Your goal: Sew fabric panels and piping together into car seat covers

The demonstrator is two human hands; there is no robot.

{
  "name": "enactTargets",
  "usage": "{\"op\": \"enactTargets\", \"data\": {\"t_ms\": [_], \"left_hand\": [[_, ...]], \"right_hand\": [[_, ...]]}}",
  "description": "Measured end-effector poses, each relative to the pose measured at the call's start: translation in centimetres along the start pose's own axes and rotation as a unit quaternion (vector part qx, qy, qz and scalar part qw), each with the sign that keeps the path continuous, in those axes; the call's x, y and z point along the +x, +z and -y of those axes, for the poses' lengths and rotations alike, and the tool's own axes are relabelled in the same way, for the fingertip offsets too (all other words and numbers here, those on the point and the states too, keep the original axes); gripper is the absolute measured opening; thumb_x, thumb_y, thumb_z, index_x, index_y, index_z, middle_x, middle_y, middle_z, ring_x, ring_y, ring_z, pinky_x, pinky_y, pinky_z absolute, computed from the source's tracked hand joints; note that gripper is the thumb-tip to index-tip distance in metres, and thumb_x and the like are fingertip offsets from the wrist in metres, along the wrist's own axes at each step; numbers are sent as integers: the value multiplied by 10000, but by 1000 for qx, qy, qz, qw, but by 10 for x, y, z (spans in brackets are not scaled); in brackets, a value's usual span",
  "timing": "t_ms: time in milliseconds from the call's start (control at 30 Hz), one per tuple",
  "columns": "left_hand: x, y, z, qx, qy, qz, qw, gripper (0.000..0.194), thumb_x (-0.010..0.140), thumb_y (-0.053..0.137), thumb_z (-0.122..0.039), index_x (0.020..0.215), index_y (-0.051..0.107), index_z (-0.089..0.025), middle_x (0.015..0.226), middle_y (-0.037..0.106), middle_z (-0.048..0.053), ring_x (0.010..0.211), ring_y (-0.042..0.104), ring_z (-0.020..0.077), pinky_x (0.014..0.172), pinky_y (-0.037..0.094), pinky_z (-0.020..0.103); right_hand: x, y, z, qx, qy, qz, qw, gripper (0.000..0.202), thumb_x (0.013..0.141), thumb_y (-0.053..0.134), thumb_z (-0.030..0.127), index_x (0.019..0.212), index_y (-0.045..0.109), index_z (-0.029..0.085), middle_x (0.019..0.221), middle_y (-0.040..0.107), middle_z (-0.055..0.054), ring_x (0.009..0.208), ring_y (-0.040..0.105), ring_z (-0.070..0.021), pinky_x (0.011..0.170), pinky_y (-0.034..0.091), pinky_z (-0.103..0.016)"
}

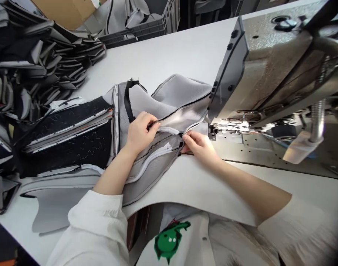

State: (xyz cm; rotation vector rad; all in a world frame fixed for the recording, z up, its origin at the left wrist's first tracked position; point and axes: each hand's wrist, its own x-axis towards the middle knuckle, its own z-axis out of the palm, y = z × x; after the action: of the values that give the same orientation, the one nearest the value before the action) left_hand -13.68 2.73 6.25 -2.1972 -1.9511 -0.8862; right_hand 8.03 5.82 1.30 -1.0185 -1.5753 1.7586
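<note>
At frame centre, your left hand point(141, 133) and right hand point(200, 146) pinch grey fabric point(182, 88); it seems soft, hold its edges.

Grey fabric point(155, 101) partly hidden behind left forearm point(115, 168); sewing machine point(271, 70) cut off by right edge; right sleeve point(293, 225) blurred

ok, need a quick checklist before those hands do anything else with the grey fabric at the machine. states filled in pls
1. Left hand on the grey fabric: ok, pinching it near an edge.
2. Right hand on it: ok, pinching it closer to the sewing machine.
3. Fingertips apart from the machine head: ok, they show to its left.
4. Fabric lying flat: not ok, the upper part rises in folds.
5. Edges lined up at the pinch: cannot tell, fingers cover it.
</note>
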Motion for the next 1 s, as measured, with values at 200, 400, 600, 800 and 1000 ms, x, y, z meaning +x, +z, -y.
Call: {"op": "enactTargets", "data": {"t_ms": [200,400,600,800,1000], "left_hand": [[-10,7,-23,58,150,-13,987,147,870,458,-186,860,605,-184,796,647,35,748,590,157,663,393,285],[-11,11,-32,101,185,68,975,222,914,429,-233,833,631,-187,754,667,22,738,614,158,663,337,315],[-12,10,-35,95,184,93,974,264,926,409,-268,817,633,-180,702,629,26,712,594,154,656,329,309],[-16,10,-40,76,180,122,973,278,931,391,-296,809,608,-172,733,620,40,701,576,162,641,361,285],[-12,25,-66,100,-12,221,970,289,898,464,-455,879,559,-183,818,636,43,701,605,190,556,350,272]], "right_hand": [[4,2,3,97,75,-17,992,373,774,607,554,692,486,211,543,633,4,567,653,-167,630,579,-288],[6,-2,2,183,107,22,977,347,801,639,490,721,508,178,550,615,1,561,637,-123,686,578,-273],[7,-4,4,202,116,31,972,290,875,581,399,721,501,166,562,600,0,570,625,-104,695,580,-275],[8,-4,2,229,109,15,967,317,782,683,427,733,492,179,606,569,40,581,633,-107,671,592,-299],[9,-3,-5,241,43,-1,970,295,749,693,426,763,505,198,653,529,58,586,612,-106,629,589,-282]]}}
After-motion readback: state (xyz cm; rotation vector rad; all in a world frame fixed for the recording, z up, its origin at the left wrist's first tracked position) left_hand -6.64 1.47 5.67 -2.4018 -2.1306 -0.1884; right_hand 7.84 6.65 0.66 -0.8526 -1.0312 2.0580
